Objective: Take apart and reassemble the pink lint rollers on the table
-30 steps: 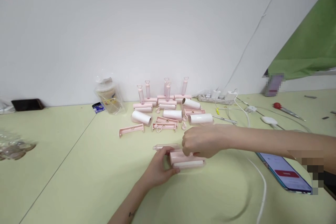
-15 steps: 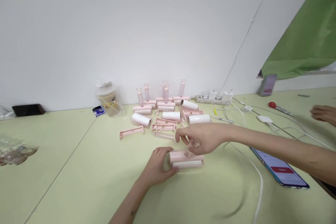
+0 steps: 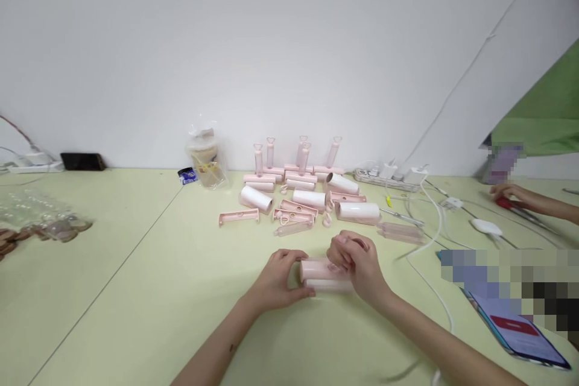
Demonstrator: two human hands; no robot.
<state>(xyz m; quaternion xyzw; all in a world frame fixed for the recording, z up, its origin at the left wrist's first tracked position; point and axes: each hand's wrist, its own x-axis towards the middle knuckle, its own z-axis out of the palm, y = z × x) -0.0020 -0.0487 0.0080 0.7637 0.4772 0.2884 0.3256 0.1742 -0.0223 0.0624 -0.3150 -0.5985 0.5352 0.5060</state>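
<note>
A pink lint-roller head with a white roll (image 3: 322, 272) lies on the pale green table (image 3: 136, 289) in front of me. My left hand (image 3: 277, 280) grips its left end, fingers curled round it. At the roller's right end my right hand (image 3: 357, 262) is closed, fingertips pinched over a small pink piece on its top. Behind them is a cluster of pink roller parts and white rolls (image 3: 303, 193), some with handles standing upright. A clear tube-like cover (image 3: 293, 228) lies just beyond my hands.
A plastic-wrapped cup (image 3: 205, 160) stands near the wall. A power strip with chargers (image 3: 389, 176) and white cables (image 3: 429, 235) run at the right. A phone (image 3: 518, 332) lies at the lower right. Another person's hand (image 3: 511, 194) rests at the far right. Clear items (image 3: 40, 223) sit at the left.
My right hand drew back from the parts beyond the roller and closed on the roller's right end. The clear cover now lies on the table. The view shifted left.
</note>
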